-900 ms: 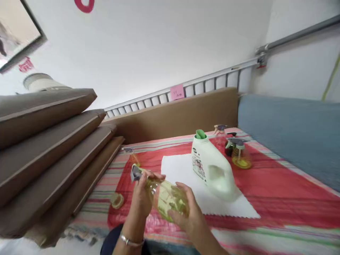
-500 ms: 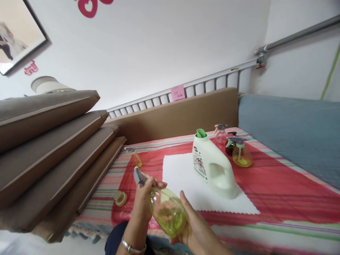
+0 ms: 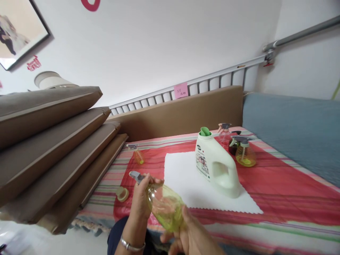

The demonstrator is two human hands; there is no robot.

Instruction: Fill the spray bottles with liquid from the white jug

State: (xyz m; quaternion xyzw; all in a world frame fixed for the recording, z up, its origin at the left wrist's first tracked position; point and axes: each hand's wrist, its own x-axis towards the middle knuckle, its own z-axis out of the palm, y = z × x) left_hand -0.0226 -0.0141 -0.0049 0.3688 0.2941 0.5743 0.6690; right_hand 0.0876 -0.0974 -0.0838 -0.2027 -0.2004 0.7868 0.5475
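A clear yellow spray bottle (image 3: 164, 205) with a grey trigger head lies tilted between my two hands, some yellow liquid in its lower end. My left hand (image 3: 142, 198), a bracelet on its wrist, is closed around the bottle's neck just below the trigger. At the base, my right hand (image 3: 192, 235) has its thumb against the side, while some of its fingers curl loosely below the bottle. Beyond them a pale green jug (image 3: 216, 163) with a handle and a green spout stands upright on a white sheet (image 3: 179, 170).
Behind the jug are a yellow spray bottle (image 3: 246, 157), a dark bottle (image 3: 233, 146) and a pink spray bottle (image 3: 224, 136). A small orange spray bottle (image 3: 138, 156) and a round cap (image 3: 122, 194) lie left, near stacked brown cushions (image 3: 66, 148). Red plastic (image 3: 287, 191) covers the striped cloth.
The spray bottle has tilted flatter, its trigger head slightly lower. My right hand has turned and its fingers have loosened and spread below the base. The view has shifted slightly.
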